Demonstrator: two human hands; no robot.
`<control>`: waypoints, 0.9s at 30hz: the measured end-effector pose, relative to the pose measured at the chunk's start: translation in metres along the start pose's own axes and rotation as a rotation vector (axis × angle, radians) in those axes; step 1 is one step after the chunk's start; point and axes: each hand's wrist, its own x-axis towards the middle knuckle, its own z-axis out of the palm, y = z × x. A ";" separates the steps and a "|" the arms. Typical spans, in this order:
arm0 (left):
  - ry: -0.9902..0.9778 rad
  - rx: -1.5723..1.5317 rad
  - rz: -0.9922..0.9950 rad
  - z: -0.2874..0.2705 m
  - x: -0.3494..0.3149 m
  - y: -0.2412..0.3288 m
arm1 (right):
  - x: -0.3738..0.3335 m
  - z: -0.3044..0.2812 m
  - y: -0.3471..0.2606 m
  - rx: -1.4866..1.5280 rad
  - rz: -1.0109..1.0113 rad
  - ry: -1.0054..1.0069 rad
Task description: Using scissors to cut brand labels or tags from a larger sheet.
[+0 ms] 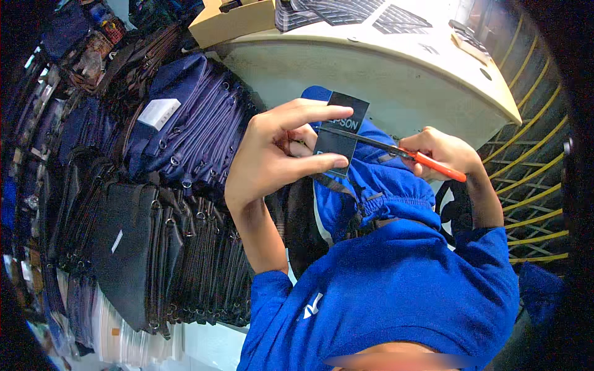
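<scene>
My left hand (263,154) pinches a dark label strip (348,106) with pale printing between thumb and fingers, holding it up in front of my lap. In my right hand (436,151) is a pair of scissors (442,170) with orange handles, fingers wrapped round them. The dark blades point left and lie across the strip, between my left thumb and forefinger. Whether they have cut into it, I cannot tell. Blue gathered cloth (396,188) lies over my lap, below both hands.
Stacked dark blue bags (198,117) and black bags (133,253) with metal rings fill the left side. A small white box (159,114) rests on the blue ones. Ahead stands a pale table (396,52) with keyboards (402,23) and a cardboard box (232,25). Yellow-barred racking (532,213) rises at right.
</scene>
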 end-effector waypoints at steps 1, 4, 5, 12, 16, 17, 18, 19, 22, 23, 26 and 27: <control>-0.005 0.022 -0.007 0.000 0.000 0.001 | 0.000 0.000 0.000 -0.014 0.010 0.008; -0.003 0.038 -0.013 0.000 0.000 0.001 | 0.000 0.002 -0.003 -0.029 0.019 0.022; 0.003 0.031 -0.013 0.000 0.000 0.001 | 0.000 0.003 -0.004 -0.028 0.019 0.028; 0.027 0.006 -0.055 0.001 -0.002 0.003 | 0.000 0.004 -0.010 -0.081 0.077 0.054; 0.024 0.017 -0.056 -0.001 0.000 0.002 | 0.003 0.003 -0.008 -0.104 0.079 0.070; 0.015 0.026 -0.064 -0.001 0.001 0.001 | 0.004 0.003 -0.009 -0.090 0.124 0.073; 0.009 0.026 -0.070 -0.001 0.002 -0.001 | 0.004 0.003 -0.009 -0.074 0.172 0.079; 0.031 -0.011 -0.062 0.000 0.003 -0.004 | 0.004 0.006 0.002 -0.080 0.145 0.142; 0.052 -0.111 -0.068 0.004 0.012 -0.014 | 0.001 0.005 0.019 0.150 0.244 0.282; 0.138 -0.131 -0.103 0.006 0.014 -0.016 | 0.002 0.006 0.036 0.163 0.254 0.299; 0.209 -0.137 -0.185 0.010 0.023 -0.027 | 0.009 0.018 0.066 0.360 0.228 0.442; 0.207 -0.140 -0.194 0.009 0.022 -0.030 | 0.019 0.027 0.076 0.529 0.180 0.518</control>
